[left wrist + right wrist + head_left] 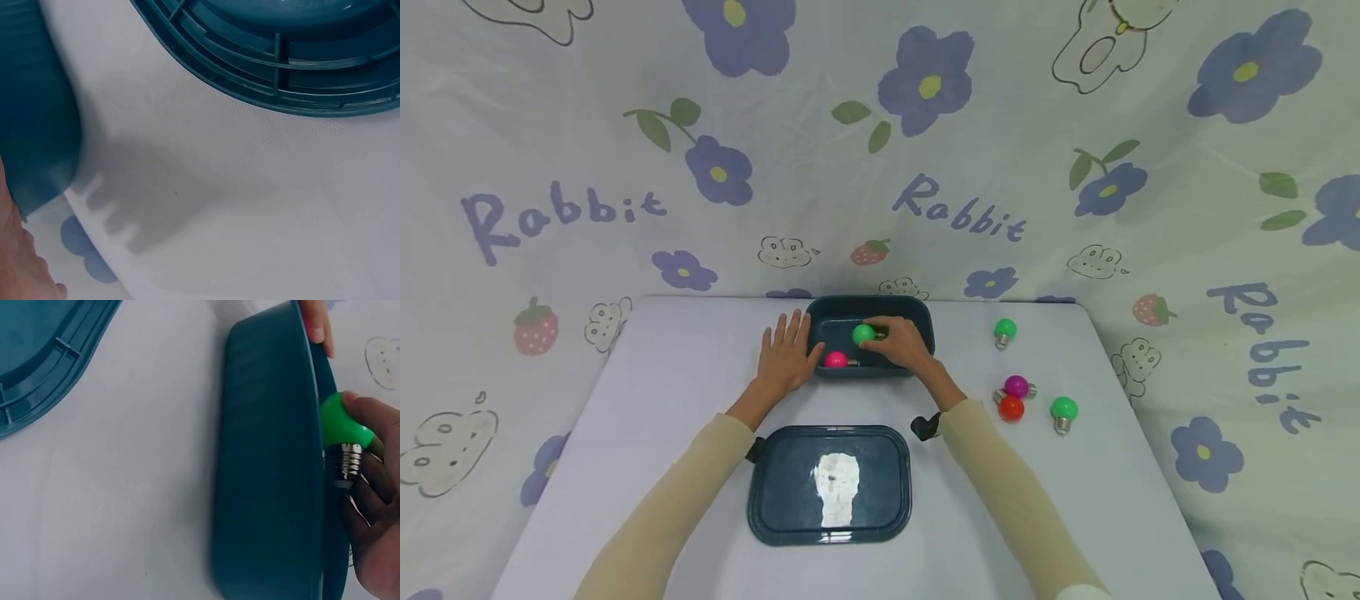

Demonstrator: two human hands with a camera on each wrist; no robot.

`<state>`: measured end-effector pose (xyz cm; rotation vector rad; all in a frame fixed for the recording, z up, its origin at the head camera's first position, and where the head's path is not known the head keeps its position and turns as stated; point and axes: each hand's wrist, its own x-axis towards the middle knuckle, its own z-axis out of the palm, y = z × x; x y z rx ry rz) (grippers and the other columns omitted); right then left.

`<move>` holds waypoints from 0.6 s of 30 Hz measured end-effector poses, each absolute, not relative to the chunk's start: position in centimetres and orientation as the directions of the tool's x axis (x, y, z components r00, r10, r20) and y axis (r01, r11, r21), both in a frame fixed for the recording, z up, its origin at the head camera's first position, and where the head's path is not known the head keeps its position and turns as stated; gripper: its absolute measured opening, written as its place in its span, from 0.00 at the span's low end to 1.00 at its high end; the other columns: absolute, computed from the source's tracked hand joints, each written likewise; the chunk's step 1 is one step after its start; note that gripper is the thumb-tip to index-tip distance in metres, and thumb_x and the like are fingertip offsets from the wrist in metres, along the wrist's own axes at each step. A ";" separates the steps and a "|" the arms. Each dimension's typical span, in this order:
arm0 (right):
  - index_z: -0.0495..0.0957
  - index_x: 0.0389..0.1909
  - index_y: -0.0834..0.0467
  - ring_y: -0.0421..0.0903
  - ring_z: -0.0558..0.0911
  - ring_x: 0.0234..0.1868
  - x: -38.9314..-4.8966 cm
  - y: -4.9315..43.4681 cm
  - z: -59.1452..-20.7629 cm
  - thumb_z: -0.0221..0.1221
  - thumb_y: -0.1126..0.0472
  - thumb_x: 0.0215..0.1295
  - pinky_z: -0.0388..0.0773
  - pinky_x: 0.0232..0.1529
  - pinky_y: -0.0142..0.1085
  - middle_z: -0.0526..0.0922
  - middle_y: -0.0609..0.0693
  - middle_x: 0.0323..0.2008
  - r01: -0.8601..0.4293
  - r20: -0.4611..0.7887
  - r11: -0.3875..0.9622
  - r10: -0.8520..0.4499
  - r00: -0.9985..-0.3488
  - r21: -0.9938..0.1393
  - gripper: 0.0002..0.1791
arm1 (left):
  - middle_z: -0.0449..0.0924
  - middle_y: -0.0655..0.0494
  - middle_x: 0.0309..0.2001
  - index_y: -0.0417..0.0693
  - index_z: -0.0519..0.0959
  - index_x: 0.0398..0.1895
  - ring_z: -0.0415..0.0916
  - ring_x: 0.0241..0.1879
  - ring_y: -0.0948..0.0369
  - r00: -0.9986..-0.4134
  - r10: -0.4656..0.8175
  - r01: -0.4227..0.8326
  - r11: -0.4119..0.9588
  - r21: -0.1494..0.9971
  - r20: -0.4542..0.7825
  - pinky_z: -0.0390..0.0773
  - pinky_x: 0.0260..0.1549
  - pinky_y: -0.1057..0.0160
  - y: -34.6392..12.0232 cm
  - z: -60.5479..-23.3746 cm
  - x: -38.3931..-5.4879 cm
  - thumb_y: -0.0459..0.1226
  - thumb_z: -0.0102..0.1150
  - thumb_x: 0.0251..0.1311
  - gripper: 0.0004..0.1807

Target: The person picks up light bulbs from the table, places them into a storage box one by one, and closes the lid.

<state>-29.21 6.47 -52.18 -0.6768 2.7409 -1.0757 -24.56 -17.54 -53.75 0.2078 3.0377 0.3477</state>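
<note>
Now, mid-frame, your R hand (901,340) pinches a round green metal-based bulb (862,335) at the oblong dark-teal plastic box (269,456); L hand (784,358) spread beside it. Prob. placing; next needs gentle release.

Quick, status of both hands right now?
Left hand: open, fingers straight, at the box.
Right hand: closed, holding a green bulb.

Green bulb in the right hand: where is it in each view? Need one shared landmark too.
Head: green bulb just below picture centre, held in the right hand.
Left wrist: not in it.
Right wrist: green bulb toward the right edge, about mid-height, metal base pointing down the picture.
Shared landmark: dark teal bin, near centre in head, at the left edge in left wrist, right of centre in right wrist.
</note>
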 end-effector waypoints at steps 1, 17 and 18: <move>0.79 0.62 0.58 0.47 0.81 0.50 -29.3 6.4 -52.2 0.70 0.52 0.62 0.78 0.51 0.39 0.82 0.53 0.56 -0.363 0.047 0.646 -0.452 -0.891 -0.672 0.28 | 0.38 0.39 0.79 0.37 0.43 0.79 0.34 0.77 0.41 -0.988 0.143 0.125 0.965 0.231 -0.060 0.37 0.70 0.38 -17.5 -53.8 -24.6 0.54 0.35 0.77 0.40; 0.78 0.62 0.57 0.49 0.80 0.54 -29.4 5.7 -53.8 0.68 0.54 0.64 0.75 0.57 0.44 0.81 0.54 0.57 -0.310 -0.055 0.696 -0.449 -0.892 -0.647 0.26 | 0.39 0.38 0.79 0.36 0.44 0.79 0.34 0.77 0.41 -0.988 0.147 0.133 0.965 0.225 -0.048 0.39 0.70 0.38 -17.7 -54.1 -24.6 0.54 0.35 0.76 0.40; 0.78 0.62 0.57 0.50 0.80 0.54 -29.4 5.7 -53.8 0.68 0.54 0.64 0.75 0.57 0.44 0.81 0.54 0.57 -0.309 -0.057 0.698 -0.448 -0.892 -0.646 0.26 | 0.39 0.38 0.79 0.37 0.44 0.79 0.34 0.77 0.41 -0.988 0.144 0.129 0.966 0.226 -0.053 0.39 0.70 0.38 -17.7 -54.0 -24.6 0.54 0.35 0.76 0.40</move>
